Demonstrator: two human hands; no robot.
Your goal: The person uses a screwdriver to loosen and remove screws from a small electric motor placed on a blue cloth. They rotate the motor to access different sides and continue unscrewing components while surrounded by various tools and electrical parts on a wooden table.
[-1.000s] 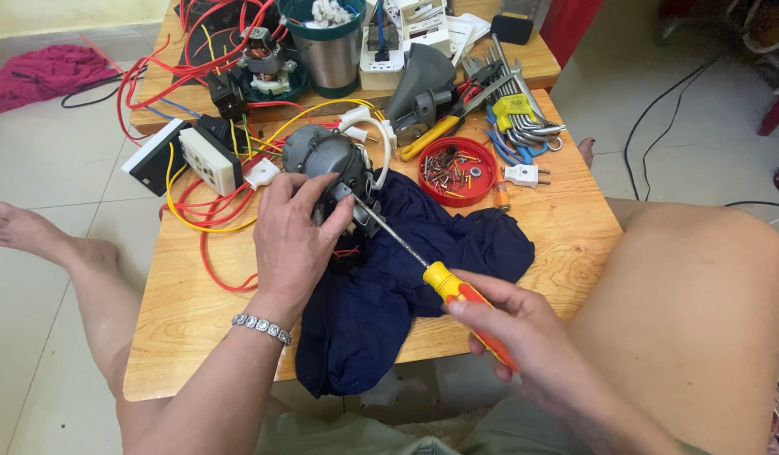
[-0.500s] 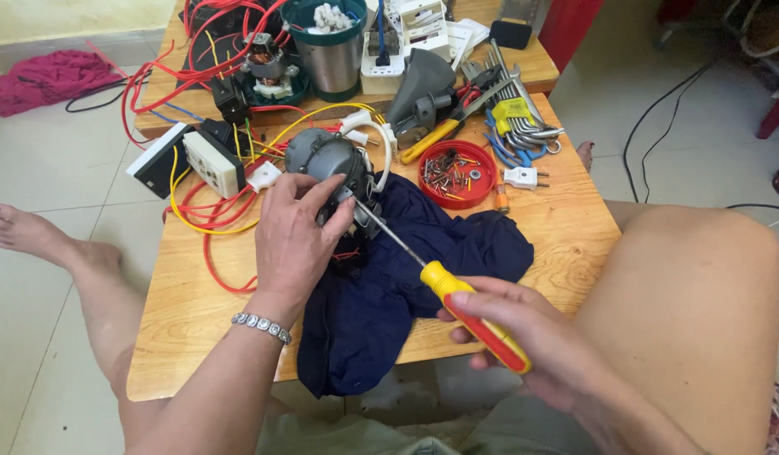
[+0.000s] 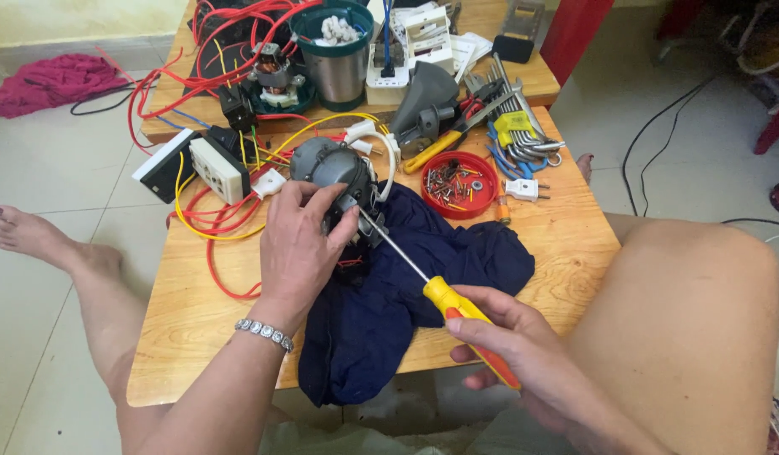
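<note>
Head view, looking down on low wooden worktop (image 3: pixel 566 253). Left hand (image 3: pixel 301 240) wrapped over grey motor housing (image 3: pixel 326 164), fingers curled tight around it, holding it down on dark blue cloth (image 3: pixel 406 295) near worktop centre. Right hand (image 3: pixel 512 345) closed around yellow-and-orange handle of screwdriver (image 3: pixel 457 310); shaft angled up-left, tip at motor's side just beside left thumb. Silver bracelet (image 3: pixel 263 333) on left wrist. Red round tray of screws (image 3: pixel 459 183) just right of motor, touching cloth edge. Bundle of hex keys (image 3: pixel 520 135) and yellow-handled pliers (image 3: pixel 444 143) behind tray. Red and yellow wires (image 3: pixel 208 215) looped at left, next to white switch box (image 3: pixel 217 168). Metal cup (image 3: pixel 335 59) at far edge beside white power strip (image 3: pixel 389 59). Bare legs either side of worktop. Pink rag (image 3: pixel 44 80) on floor, far left.
</note>
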